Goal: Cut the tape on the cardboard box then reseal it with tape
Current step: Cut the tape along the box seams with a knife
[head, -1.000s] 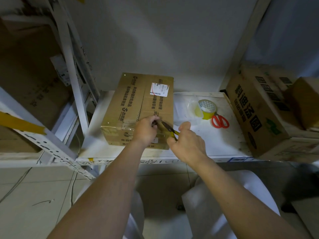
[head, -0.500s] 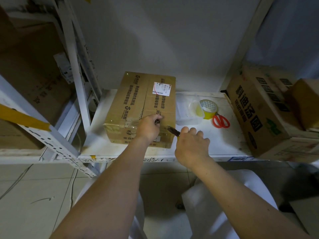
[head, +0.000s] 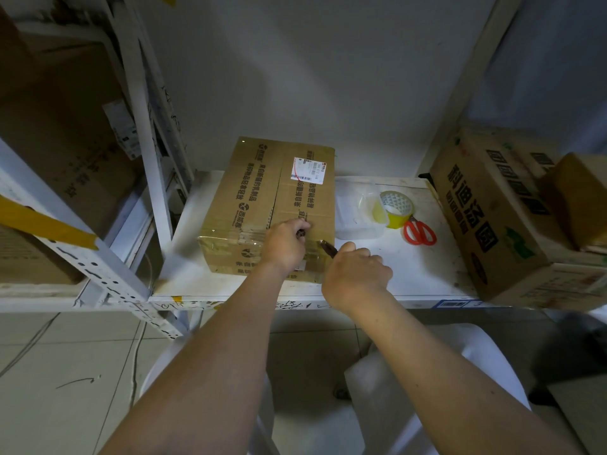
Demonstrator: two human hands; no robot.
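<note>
**A:** Head view, nearest first: both forearms reach up from six o'clock. What is the right hand (head: 356, 274) doing?

**B:** Its fingers are curled round a knife (head: 328, 248); only the dark tip pokes out toward eleven o'clock, right at the near right corner of the cardboard box (head: 272, 208). The left hand (head: 285, 246) sits at nine o'clock of it, on the box's near top edge, fingers curled. Something dark shows under the fingertips, but I cannot tell whether it holds anything or just braces the box.

**A:** What could go wrong?

**B:** I'd judge the hands are too close together. The blade points roughly toward the left hand, so a slip on the glossy tape (head: 230, 239) banding the near end could run the tip into those fingers. Pushing too deep could also score whatever is inside.

**A:** Where is the box itself?

**B:** On the white tabletop (head: 427, 277), just beyond both hands at twelve o'clock, long side running away from the person, flaps shut, a label (head: 308, 170) on its far right top.

**A:** And the resealing gear?

**B:** The tape roll (head: 395, 208) stands at two o'clock of the right hand, well apart from it, with red scissors (head: 419, 233) just beside the roll and a clear plastic tub (head: 358, 211) between roll and box. Another carton (head: 486, 218) fills three o'clock.
</note>
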